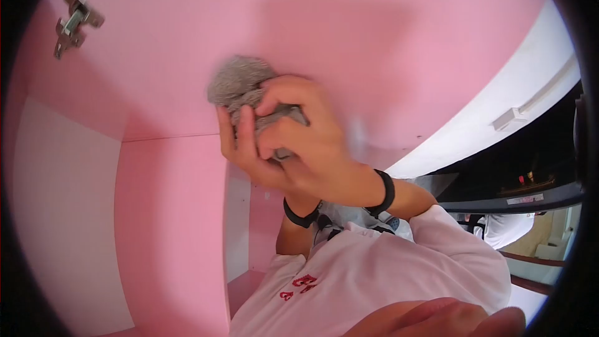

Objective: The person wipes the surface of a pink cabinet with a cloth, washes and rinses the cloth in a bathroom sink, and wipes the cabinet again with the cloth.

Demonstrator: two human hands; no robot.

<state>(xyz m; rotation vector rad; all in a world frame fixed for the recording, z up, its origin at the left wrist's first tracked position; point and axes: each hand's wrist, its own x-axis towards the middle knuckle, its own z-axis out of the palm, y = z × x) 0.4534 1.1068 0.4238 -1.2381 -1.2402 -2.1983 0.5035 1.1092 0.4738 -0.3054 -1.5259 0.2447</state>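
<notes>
A crumpled grey cloth [242, 79] is bunched between my two hands, near the pink panel [168, 43] of a cabinet. My right hand [309, 122] comes in from the right, its bent fingers and thumb pressed onto the cloth. Below and to the left, my left hand [253, 159] holds the same cloth, with its fingers upright along the side. Part of the left hand is hidden behind the right. Each wrist wears a black band. Whether the cloth touches the panel, I cannot tell.
A metal hinge [75, 22] is fixed at the panel's upper left. Pink and white cabinet walls [168, 224] stand at the lower left. To the right are a white panel edge with a handle [508, 118] and a dark surface [499, 178]. Another person's white clothing [506, 229] shows at lower right.
</notes>
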